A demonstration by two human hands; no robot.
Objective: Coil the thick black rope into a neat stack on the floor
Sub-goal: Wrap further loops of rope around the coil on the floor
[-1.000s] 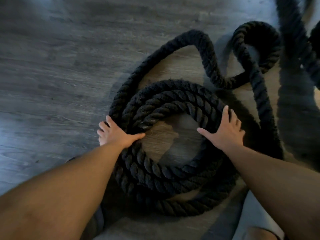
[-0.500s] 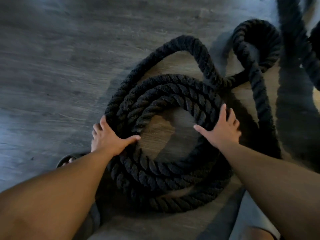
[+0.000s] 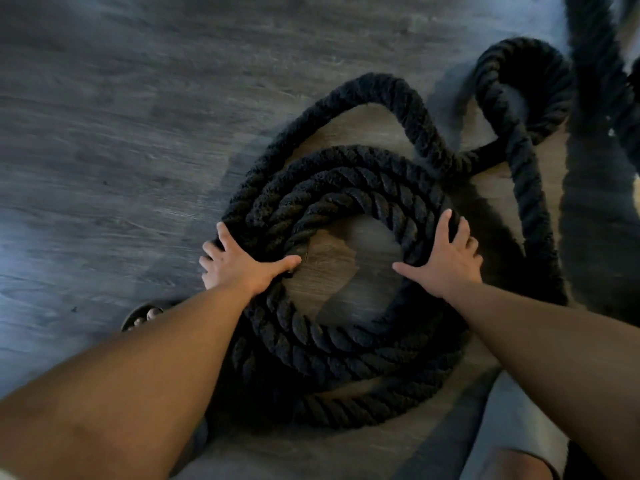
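Observation:
The thick black rope (image 3: pixel 346 344) lies in a stack of several round turns on the grey wood floor in front of me. My left hand (image 3: pixel 239 265) grips the left side of the coil, fingers over the outer edge and thumb inside the ring. My right hand (image 3: pixel 446 261) grips the right side the same way, thumb pointing into the hollow centre. A loose length of the rope (image 3: pixel 408 112) arcs off the coil's top, bends back and curls into a small loop (image 3: pixel 523 84) at the far right.
More black rope (image 3: pixel 595 46) hangs or runs along the far right edge. My foot in a sandal (image 3: pixel 142 315) is by the coil's lower left. A leg in grey shorts (image 3: pixel 509 427) fills the lower right corner. Bare grey floor (image 3: pixel 104 133) spreads to the left.
Both hands stay on the coil's sides. The loose arc at the top has slid down and in toward the coil, and the stack has shifted slightly left.

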